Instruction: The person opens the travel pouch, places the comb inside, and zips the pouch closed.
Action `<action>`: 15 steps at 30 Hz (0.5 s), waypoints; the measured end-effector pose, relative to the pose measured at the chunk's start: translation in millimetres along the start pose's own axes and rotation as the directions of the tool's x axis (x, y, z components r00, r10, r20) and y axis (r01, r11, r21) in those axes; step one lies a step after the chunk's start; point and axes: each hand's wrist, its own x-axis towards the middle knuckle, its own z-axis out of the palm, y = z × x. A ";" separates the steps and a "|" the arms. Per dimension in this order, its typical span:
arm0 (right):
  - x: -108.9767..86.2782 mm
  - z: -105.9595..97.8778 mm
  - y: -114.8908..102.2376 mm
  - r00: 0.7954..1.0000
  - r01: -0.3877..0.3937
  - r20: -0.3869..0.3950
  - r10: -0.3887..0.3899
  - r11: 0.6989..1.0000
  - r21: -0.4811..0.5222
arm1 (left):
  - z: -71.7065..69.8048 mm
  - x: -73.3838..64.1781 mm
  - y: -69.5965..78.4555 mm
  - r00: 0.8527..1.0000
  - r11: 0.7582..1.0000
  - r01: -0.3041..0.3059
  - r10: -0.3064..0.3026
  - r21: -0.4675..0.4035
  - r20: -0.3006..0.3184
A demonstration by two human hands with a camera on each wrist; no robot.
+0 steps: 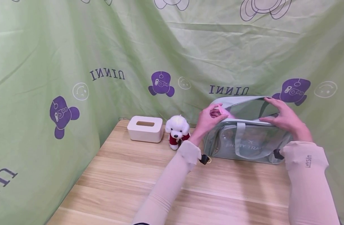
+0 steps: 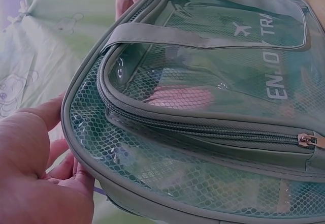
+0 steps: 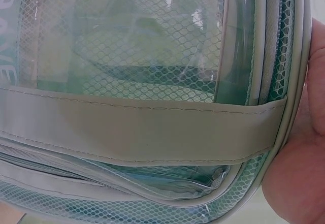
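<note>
A clear, grey-green travel bag (image 1: 249,140) stands upright on the table, its top opening spread wide. At the opening's left end, my left hand (image 1: 209,119) pinches a soft pink item (image 1: 224,112) whose kind I cannot tell; part of it lies inside the bag. Pink also shows through the mesh in the left wrist view. My right hand (image 1: 288,118) is at the opening's right end, fingers touching the far rim and thumb on the near rim, spread apart. In the right wrist view, the bag's strap (image 3: 142,127) covers part of the front.
Left of the bag, a white plush dog (image 1: 177,129) in a red outfit sits on the wooden table (image 1: 127,184). Beside it stands a white tissue box (image 1: 145,132). A green printed curtain (image 1: 132,47) hangs close behind.
</note>
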 end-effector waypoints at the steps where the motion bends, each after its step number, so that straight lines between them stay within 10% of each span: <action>1: -0.1 -0.1 0.0 1.000 0.001 0.000 -0.001 1.000 0.000 | -0.2 -0.3 -0.1 1.000 1.000 -0.002 0.002 -0.007 0.006; 15: -0.4 -0.9 0.6 1.000 -0.005 0.006 0.005 1.000 -0.002 | -0.2 -1.0 -3.3 0.999 0.996 -0.024 0.026 -0.081 0.030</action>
